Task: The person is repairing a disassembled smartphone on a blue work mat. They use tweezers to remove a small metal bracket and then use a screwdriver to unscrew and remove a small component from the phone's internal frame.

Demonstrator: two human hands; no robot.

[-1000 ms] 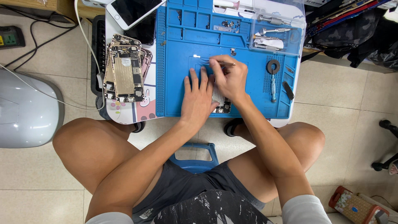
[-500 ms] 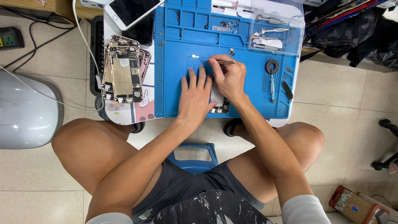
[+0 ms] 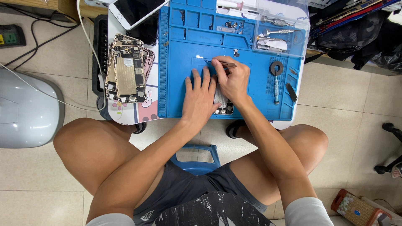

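- Pressed flat, fingers spread, the left hand (image 3: pixel 200 100) pins an opened phone (image 3: pixel 222 102) to the blue repair mat (image 3: pixel 184 46); its palm lies open, closed on nothing.
- Far left, a rounded grey appliance (image 3: pixel 25 109) sits on the tiled floor, with cables trailing past it.
- Left of the mat, a stack of stripped phone housings (image 3: pixel 125 69) rests on the small white table, circuit boards facing up.
- Above that stack, a white smartphone (image 3: pixel 136 9) lies face up at the table's top edge.
- At the mat's centre, the opened phone lies mostly hidden beneath both hands, only its lower end showing.
- Pinched together, the right hand's (image 3: pixel 234 81) fingers clamp a pair of tweezers (image 3: pixel 220 63), whose tips point left above the phone.
- Right of the hands, a black ring (image 3: pixel 276 68) and a slim screwdriver (image 3: pixel 276 90) lie on the mat.
- Upper right, a clear tray (image 3: pixel 293 46) holds several metal screwdriver handles.
- Below, a blue stool (image 3: pixel 197 159) shows between the seated person's bare knees.
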